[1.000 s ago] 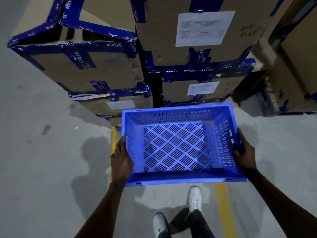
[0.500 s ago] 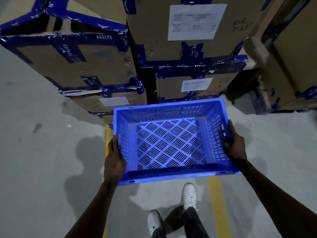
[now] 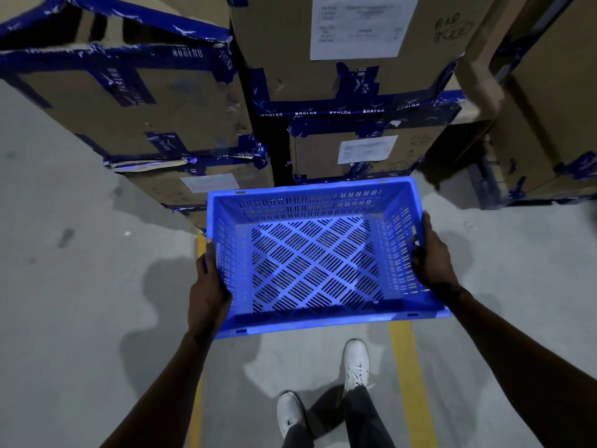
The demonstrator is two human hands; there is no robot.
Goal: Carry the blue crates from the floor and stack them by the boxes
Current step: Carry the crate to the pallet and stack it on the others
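While you carry the empty blue slotted plastic crate (image 3: 318,253) level at about waist height, your left hand (image 3: 206,295) clamps one short wall and your right hand (image 3: 433,260) grips the opposite rim. It looks light and rigid, so take it at the short ends near the handle slots; smooth plastic may slip. Straight ahead stand the stacked brown cardboard boxes bound in blue tape (image 3: 349,76), very close to the crate's far edge. Below you, the grey concrete floor (image 3: 80,302) with its yellow painted lines (image 3: 407,383) looks free near your white shoes (image 3: 355,360).
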